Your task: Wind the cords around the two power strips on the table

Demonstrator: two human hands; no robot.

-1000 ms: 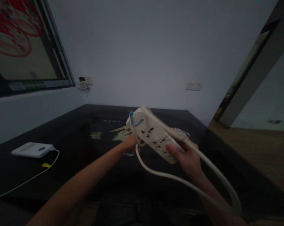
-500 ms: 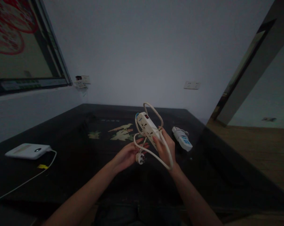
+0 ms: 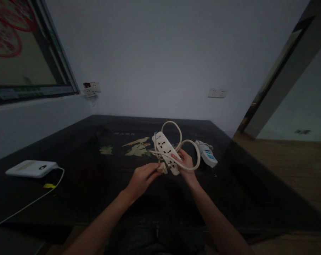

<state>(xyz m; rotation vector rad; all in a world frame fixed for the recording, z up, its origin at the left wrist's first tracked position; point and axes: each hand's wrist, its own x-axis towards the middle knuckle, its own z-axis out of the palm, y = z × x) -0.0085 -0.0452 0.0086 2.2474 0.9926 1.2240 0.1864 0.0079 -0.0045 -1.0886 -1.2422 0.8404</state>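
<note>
My right hand [image 3: 187, 165] grips a white power strip [image 3: 164, 145] by its near right side, tilted above the dark table, its sockets facing me. The strip's pale cord [image 3: 196, 147] loops up behind it and out over my right hand. Between the fingertips of my left hand [image 3: 141, 179] is the plug [image 3: 162, 168] on that cord. Its prongs point right, close to the strip's near end; whether they touch it I cannot tell. Just right of my right hand lies a second power strip [image 3: 208, 157] with its cord wrapped around it.
A white power bank [image 3: 30, 169] with a cable lies at the table's left, a yellow tag [image 3: 49, 186] beside it. The black table [image 3: 96, 202] meets the wall, which carries outlets [image 3: 217, 93]. A window [image 3: 24, 63] is on the left.
My left hand has closed on the plug, which was hanging beside its spread fingers, and turned it toward the strip. The power strip has tipped to show its sockets more fully, and the cord loops have shifted.
</note>
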